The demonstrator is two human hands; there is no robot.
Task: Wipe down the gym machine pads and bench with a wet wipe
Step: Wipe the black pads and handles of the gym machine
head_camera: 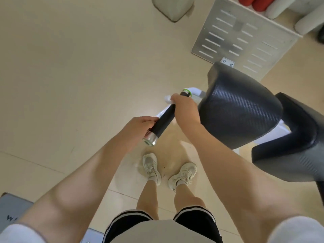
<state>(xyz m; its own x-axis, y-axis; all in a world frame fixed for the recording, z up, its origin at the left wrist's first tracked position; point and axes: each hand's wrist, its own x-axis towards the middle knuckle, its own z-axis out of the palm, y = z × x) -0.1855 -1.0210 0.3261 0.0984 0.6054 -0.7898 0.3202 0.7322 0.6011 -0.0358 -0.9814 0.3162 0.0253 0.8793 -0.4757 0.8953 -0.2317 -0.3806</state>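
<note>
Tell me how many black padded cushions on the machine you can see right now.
2. One rounded black pad sits just right of the right hand, beside the handle. A second black pad lies at the frame's right edge, partly cut off; others may be hidden.

Handle bar (164, 120) centre, left hand (140, 128) at near end, right hand (185, 109) at far end; pad (240, 106) right; footplate (245, 37) behind pad.

Black handle grip (164, 119): matt, rubbery look, shiny metal end cap (150, 139). Dark pads (240, 109): carbon-weave textured vinyl, slight sheen. Footplate (245, 37): brushed slotted metal. Floor (78, 67): smooth beige, faint gloss. Frame tubing (195, 91): glossy white.
</note>
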